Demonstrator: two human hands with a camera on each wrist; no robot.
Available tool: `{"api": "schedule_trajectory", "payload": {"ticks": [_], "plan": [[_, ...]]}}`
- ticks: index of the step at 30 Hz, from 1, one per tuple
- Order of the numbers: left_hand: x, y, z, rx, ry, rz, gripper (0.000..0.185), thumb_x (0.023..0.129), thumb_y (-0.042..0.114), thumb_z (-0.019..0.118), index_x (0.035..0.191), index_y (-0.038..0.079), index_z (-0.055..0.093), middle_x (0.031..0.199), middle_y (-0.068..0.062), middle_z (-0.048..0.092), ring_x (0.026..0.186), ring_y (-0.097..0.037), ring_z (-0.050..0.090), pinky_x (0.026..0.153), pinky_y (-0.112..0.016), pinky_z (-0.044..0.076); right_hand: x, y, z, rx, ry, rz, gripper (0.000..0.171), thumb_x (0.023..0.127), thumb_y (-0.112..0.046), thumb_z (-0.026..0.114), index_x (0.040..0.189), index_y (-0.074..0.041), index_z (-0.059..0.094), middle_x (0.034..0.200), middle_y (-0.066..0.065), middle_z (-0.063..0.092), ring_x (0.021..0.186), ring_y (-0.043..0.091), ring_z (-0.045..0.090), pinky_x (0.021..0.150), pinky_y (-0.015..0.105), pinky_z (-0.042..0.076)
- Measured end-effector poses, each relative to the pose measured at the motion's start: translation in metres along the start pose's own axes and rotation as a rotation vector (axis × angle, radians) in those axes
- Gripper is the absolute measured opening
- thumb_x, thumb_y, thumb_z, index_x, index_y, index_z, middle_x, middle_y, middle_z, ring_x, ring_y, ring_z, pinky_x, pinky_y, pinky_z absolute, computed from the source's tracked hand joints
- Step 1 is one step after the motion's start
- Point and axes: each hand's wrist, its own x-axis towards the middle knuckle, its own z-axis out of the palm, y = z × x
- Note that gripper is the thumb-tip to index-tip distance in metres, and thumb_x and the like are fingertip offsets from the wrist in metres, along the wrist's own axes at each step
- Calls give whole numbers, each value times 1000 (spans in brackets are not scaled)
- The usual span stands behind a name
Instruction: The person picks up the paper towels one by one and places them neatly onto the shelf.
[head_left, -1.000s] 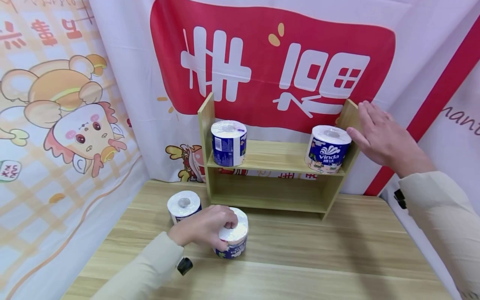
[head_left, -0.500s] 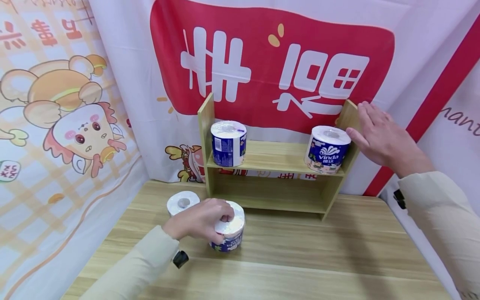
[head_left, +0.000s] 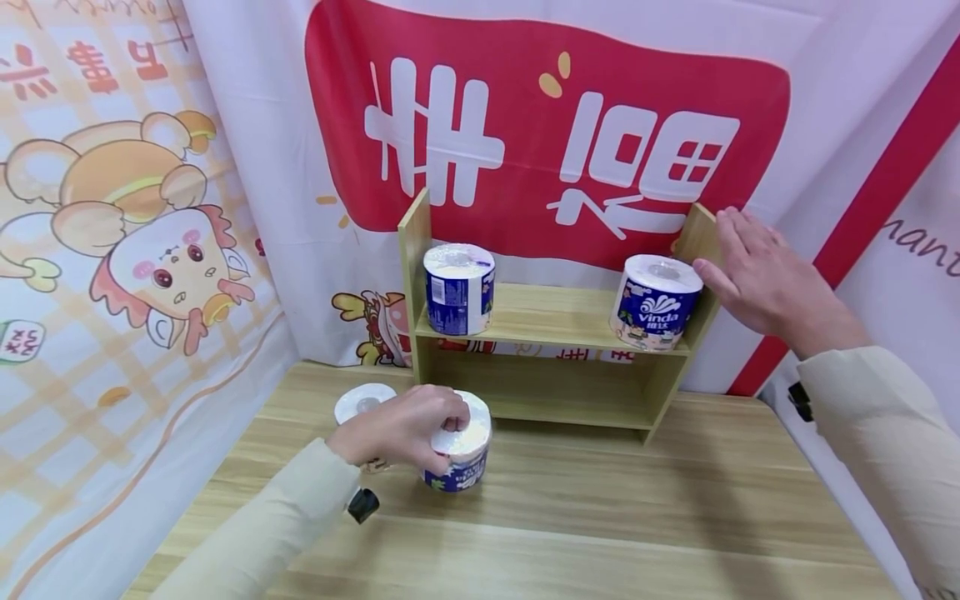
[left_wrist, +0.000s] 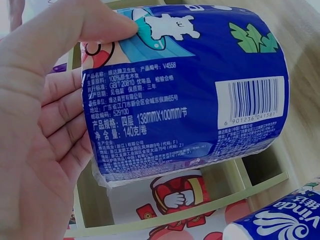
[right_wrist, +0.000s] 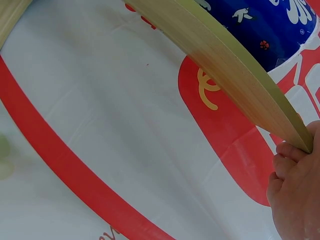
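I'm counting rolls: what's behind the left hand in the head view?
Part of the gripped roll and, farther left, a standing roll. The left hand covers most of the standing roll's side.

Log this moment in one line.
left hand: grips toilet roll | right hand: touches shelf side | upper board: left roll, right roll

Wood-grain table (head_left: pixel 600 533), roll (head_left: pixel 351 401) and shelf (head_left: pixel 555 310) on it, two shelved rolls (head_left: pixel 459 292) (head_left: pixel 656 304)

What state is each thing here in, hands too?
Pale wooden two-tier shelf: standing upright.
Held blue-white cylindrical paper roll: wrapped, gripped.
Left hand: gripping that roll.
Right hand: touching the shelf.
Blue-white paper roll at shelf's left: wrapped, upright.
Blue-white paper roll at shelf's right: wrapped, upright.
White-topped paper roll behind left hand: upright, partly hidden.
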Motion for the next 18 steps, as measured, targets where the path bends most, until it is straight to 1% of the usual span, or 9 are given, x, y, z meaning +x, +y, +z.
{"api": "schedule_trajectory", "payload": {"ticks": [4,9,18], "plan": [[2,0,-2,5,11,11,35,71,23,89,97,15,67,91,6,64,85,-10,55,66,-17,47,0,-1,0,-9,-2,4,93,107,-54,42,169,-6,-9,177,26,0,163,50,1,128,74,13],[5,-2,-4,-4,8,-1,36,73,22,89,101,14,69,96,5,67,88,-11,57,68,-17,49,0,0,0,-14,-3,4,93,107,-54,41,168,-6,-9,177,26,-1,163,50,1,128,74,13],[6,-8,-3,-26,5,-59,40,77,25,89,111,14,71,106,3,70,95,-12,59,75,-20,53,0,1,1,-2,4,-5,92,107,-55,39,168,-6,-9,177,25,-3,163,50,0,128,74,12]]}}
